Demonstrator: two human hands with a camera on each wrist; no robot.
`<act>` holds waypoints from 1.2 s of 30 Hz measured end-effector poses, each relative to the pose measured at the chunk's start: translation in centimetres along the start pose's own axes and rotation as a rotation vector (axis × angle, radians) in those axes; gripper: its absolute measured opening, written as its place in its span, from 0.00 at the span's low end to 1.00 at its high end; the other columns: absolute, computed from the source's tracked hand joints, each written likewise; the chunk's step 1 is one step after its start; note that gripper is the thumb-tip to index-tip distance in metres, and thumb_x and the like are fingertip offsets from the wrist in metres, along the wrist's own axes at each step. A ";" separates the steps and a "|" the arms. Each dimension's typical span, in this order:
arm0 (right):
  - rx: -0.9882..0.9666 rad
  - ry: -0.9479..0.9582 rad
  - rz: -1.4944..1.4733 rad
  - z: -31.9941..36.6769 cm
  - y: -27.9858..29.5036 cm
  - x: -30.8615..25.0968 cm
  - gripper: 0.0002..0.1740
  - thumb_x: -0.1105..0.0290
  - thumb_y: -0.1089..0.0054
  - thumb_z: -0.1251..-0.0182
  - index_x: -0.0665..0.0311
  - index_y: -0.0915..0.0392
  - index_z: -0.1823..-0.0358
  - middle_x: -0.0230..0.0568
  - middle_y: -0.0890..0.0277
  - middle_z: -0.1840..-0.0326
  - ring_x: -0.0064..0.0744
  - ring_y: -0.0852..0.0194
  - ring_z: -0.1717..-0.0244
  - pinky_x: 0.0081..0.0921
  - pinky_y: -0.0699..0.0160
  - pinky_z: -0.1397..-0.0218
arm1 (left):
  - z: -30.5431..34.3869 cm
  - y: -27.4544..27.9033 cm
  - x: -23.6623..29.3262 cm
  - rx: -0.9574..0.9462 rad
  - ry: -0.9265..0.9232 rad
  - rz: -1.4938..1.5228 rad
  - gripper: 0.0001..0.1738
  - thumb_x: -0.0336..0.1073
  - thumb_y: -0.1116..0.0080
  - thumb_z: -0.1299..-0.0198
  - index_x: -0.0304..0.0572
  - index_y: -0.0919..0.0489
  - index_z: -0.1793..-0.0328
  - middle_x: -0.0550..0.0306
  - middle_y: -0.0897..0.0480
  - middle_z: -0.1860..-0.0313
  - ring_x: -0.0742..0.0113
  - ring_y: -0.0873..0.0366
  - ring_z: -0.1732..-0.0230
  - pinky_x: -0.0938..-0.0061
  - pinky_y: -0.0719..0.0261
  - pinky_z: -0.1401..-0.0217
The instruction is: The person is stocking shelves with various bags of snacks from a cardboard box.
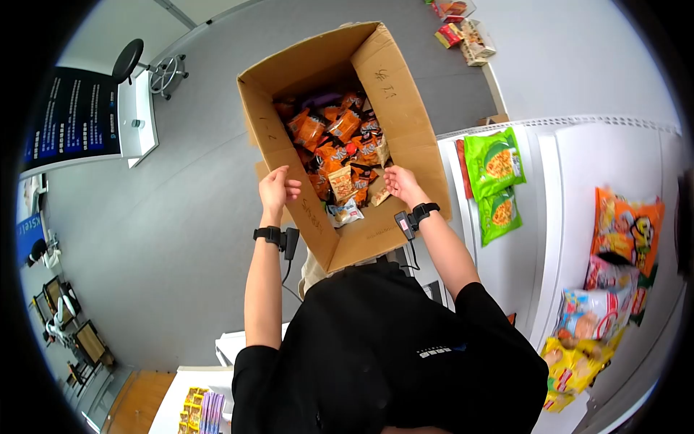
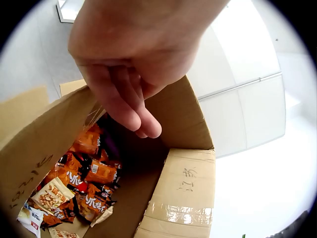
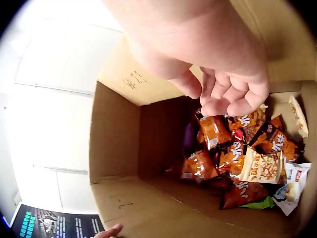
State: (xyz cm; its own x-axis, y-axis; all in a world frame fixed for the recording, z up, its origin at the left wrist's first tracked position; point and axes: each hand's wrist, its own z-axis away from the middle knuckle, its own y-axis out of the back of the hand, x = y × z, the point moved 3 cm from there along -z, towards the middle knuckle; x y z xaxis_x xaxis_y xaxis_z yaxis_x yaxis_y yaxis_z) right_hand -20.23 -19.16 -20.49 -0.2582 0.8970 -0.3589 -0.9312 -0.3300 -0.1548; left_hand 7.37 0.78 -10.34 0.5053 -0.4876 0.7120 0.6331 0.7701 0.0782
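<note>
1. A cardboard box (image 1: 405, 108) is seen open at the upper middle of the head view, filled with mostly orange snack packets (image 1: 340, 145).
2. The left hand (image 1: 278, 188) is held at the box's left wall, near the middle of the frame. In the left wrist view its fingers (image 2: 126, 106) are seen loosely curled and pointing down, with nothing gripped between them. Whether the cardboard rim is touched cannot be told.
3. The right hand (image 1: 401, 184) is held over the lower right part of the box's inside, just above the packets. In the right wrist view its fingers (image 3: 233, 96) are bent loosely toward the palm and nothing is held. A gap is seen between them and the packets below.
4. A beige packet (image 3: 260, 168) is seen lying on the heap, below the right hand's fingertips.
5. Two green bags (image 1: 495, 163) are laid on a white surface (image 1: 571, 217) at the right of the head view, well apart from both hands.
</note>
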 end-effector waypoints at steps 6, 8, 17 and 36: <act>0.044 -0.193 0.254 -9.6 -0.1 3.3 0.09 0.59 0.46 0.38 0.55 0.26 0.64 0.27 0.24 0.71 0.23 0.26 0.67 0.26 0.25 0.63 | 0.3 -0.8 0.8 0.102 0.046 -0.063 0.19 0.41 0.52 0.32 0.36 0.23 0.43 0.55 0.19 0.78 0.75 0.26 0.86 0.81 0.29 0.85; 0.059 -0.254 0.299 -11.9 -0.1 4.4 0.11 0.58 0.46 0.37 0.55 0.26 0.61 0.30 0.23 0.66 0.25 0.25 0.64 0.28 0.25 0.59 | 0.2 -1.0 1.0 0.118 0.063 -0.081 0.19 0.41 0.52 0.31 0.35 0.23 0.42 0.55 0.19 0.79 0.75 0.27 0.87 0.82 0.30 0.86; 0.055 -0.258 0.481 -19.4 -1.4 7.1 0.22 0.65 0.49 0.34 0.59 0.31 0.39 0.43 0.24 0.53 0.33 0.25 0.63 0.33 0.24 0.59 | -0.6 -1.0 1.0 0.179 0.133 -0.137 0.20 0.41 0.53 0.30 0.35 0.24 0.41 0.54 0.20 0.82 0.74 0.27 0.89 0.82 0.30 0.88; 0.230 0.200 1.104 -29.0 1.2 10.2 0.12 0.67 0.42 0.41 0.56 0.22 0.55 0.43 0.21 0.50 0.49 0.25 0.46 0.41 0.26 0.46 | -1.0 -1.1 0.4 0.230 0.129 -0.273 0.19 0.39 0.53 0.30 0.30 0.24 0.43 0.51 0.22 0.85 0.71 0.29 0.92 0.82 0.31 0.90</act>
State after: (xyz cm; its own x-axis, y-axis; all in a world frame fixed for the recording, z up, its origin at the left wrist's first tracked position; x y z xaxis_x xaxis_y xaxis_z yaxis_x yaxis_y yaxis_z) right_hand -16.50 -18.87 -51.00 -0.9380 0.0815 -0.3371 -0.2518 -0.8283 0.5005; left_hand 7.46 -0.65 -10.86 0.4150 -0.7239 0.5511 0.6138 0.6699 0.4177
